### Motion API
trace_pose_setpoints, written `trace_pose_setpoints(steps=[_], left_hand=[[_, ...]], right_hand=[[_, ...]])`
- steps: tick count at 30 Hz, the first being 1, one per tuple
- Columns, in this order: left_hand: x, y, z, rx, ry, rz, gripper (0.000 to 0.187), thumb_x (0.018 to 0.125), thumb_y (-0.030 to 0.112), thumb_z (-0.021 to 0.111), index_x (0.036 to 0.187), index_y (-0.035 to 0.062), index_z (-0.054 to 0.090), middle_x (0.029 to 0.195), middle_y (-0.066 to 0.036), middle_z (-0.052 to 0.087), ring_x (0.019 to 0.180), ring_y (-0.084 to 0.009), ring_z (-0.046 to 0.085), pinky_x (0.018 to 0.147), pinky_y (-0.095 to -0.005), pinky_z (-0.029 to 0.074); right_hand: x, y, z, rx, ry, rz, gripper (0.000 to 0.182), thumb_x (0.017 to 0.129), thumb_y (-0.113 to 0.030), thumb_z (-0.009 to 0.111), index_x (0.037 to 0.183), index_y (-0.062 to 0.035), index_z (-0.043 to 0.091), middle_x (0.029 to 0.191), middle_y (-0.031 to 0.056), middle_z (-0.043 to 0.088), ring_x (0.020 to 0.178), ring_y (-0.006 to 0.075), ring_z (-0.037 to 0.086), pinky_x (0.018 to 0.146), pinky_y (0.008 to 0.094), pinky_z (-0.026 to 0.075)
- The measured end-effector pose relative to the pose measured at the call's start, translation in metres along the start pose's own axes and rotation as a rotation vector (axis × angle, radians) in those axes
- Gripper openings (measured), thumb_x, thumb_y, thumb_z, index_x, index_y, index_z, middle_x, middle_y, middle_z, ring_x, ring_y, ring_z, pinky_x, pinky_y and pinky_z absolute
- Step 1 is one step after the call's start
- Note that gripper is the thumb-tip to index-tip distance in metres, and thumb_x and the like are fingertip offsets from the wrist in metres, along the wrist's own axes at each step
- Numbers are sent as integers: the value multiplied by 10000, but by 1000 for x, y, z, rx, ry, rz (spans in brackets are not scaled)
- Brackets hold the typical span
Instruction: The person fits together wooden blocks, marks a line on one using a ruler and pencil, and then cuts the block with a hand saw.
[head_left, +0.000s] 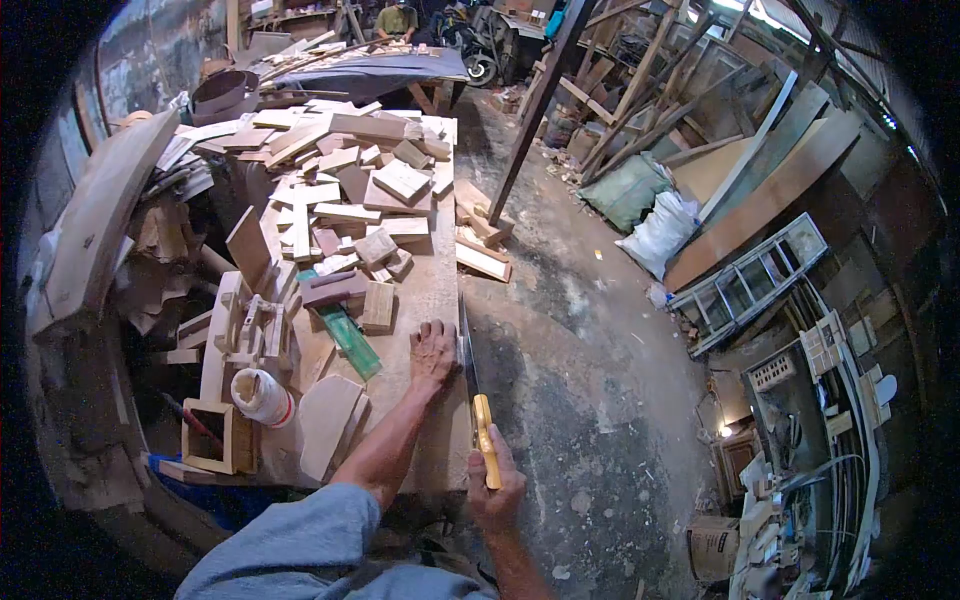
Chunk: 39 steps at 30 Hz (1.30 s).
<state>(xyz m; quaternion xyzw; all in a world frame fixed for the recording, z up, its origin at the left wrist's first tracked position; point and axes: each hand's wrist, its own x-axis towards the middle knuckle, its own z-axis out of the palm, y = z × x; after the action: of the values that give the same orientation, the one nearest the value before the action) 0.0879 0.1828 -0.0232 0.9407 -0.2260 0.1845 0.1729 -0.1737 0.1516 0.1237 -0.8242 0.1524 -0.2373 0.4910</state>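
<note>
My right hand [497, 490] is wrapped around the yellow handle of a handsaw [481, 415]. Its thin blade points away from me along the right edge of the workbench [425, 290]. My left hand [434, 352] presses down on the pale wood at that edge, just left of the blade, fingers apart and slightly bent. Whether a separate small piece lies under the palm I cannot make out. Left of this hand are a green strip [348, 342] and a small wood block [379, 306]. A rounded flat board [332, 425] lies near my left forearm.
Many wood offcuts [400, 182] are heaped over the bench's far half. A white plastic jar [262, 397] and a wooden box [215, 437] stand at the left. A dark post [535, 120] rises beyond the bench. A person [396, 20] is at a far table.
</note>
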Motion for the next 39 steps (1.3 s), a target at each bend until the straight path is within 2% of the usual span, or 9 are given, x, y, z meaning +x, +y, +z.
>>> trace_pose_setpoints(steps=[10,13,19,21,23,28,34,37,39], left_hand=[[0,-3,8,14,139,65,248,877,211,542,1107,136,597,1034,-84,543,1044,-271,523,828,-429,413],[2,-7,13,-2,-12,51,265,883,211,536,1132,147,602,1048,-80,549,1056,-269,525,823,-418,413],[0,-11,18,-46,96,108,285,880,212,528,1148,153,604,1072,-70,561,1041,-263,538,848,-416,432],[2,-10,14,-49,102,104,288,875,214,531,1147,154,604,1065,-68,560,1035,-257,541,853,-417,437],[3,-8,11,-62,91,88,287,873,214,533,1145,154,603,1058,-66,560,1032,-253,542,851,-415,440],[5,-6,2,-46,-13,88,271,878,204,525,1132,149,599,1042,-64,561,1033,-245,543,835,-407,437],[4,-7,9,-4,-13,63,276,877,201,518,1135,150,603,1073,-61,571,1042,-246,540,830,-403,427],[0,-9,13,-17,103,102,276,874,200,519,1132,148,601,1092,-60,579,1049,-248,541,833,-406,423],[-5,-7,11,-18,61,96,285,872,203,522,1140,147,601,1082,-62,576,1050,-248,539,835,-408,420]], right_hand=[[20,-24,3,2,48,-81,404,964,-150,599,1303,70,582,1089,265,699,922,288,724,783,374,568],[7,-11,-1,-96,72,-170,392,964,-146,598,1287,75,591,1113,271,692,958,320,719,800,380,564],[43,-8,19,-50,67,-119,379,956,-142,607,1276,61,612,1114,282,688,1014,351,708,830,379,562],[25,-23,3,-19,-2,51,372,947,-128,618,1272,53,620,1101,297,686,988,331,717,824,377,562],[-1,0,-2,-38,72,-140,366,942,-119,622,1267,48,626,1092,302,687,964,320,722,814,375,563],[66,2,35,-22,78,-43,378,937,-100,618,1282,54,613,1085,294,694,949,307,718,833,364,552],[14,-26,-8,27,37,-81,362,953,-118,612,1276,44,621,1100,256,702,927,274,712,817,360,554],[51,-9,17,-12,58,-54,351,966,-137,598,1267,41,626,1114,235,706,970,268,708,858,355,547],[87,-2,38,-24,35,-5,347,969,-142,594,1263,40,629,1144,234,702,1033,272,705,894,355,543]])
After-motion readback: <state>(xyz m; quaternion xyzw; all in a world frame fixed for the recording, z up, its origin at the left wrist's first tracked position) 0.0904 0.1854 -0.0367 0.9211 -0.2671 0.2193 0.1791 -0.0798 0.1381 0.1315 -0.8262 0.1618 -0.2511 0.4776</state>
